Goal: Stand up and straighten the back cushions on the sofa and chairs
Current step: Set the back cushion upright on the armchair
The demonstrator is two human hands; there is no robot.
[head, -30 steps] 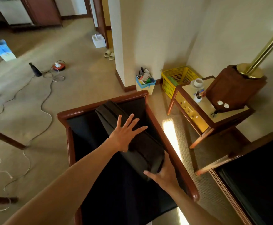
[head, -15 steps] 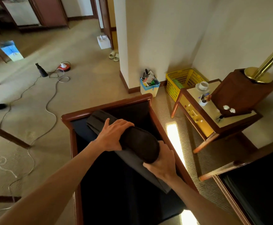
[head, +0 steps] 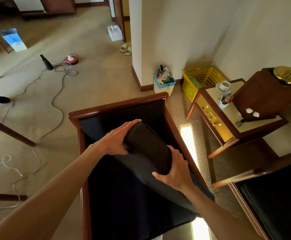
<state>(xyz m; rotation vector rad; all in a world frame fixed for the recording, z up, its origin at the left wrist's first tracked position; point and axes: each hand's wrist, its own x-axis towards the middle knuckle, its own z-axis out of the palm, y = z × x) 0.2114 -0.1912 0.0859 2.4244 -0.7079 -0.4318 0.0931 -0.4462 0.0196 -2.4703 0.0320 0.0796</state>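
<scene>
A dark back cushion (head: 148,149) stands tilted inside a wooden-framed armchair (head: 117,105) with dark upholstery, its top edge facing me. My left hand (head: 118,137) grips the cushion's far left end, fingers laid over the top. My right hand (head: 175,170) holds its near right end, thumb on the front face. The cushion runs diagonally across the seat, closer to the right armrest (head: 179,135). Its lower part is lost in the dark seat.
A second dark chair (head: 269,201) stands at the lower right. A side table (head: 227,122) with a cup, a wooden lamp base and a yellow basket (head: 201,78) sits to the right. Cables (head: 54,104) trail over the carpet on the left, near wooden furniture legs.
The cushion went from lying flat under my open left palm to being gripped at both ends and raised. It now stands higher and further right than half a second ago.
</scene>
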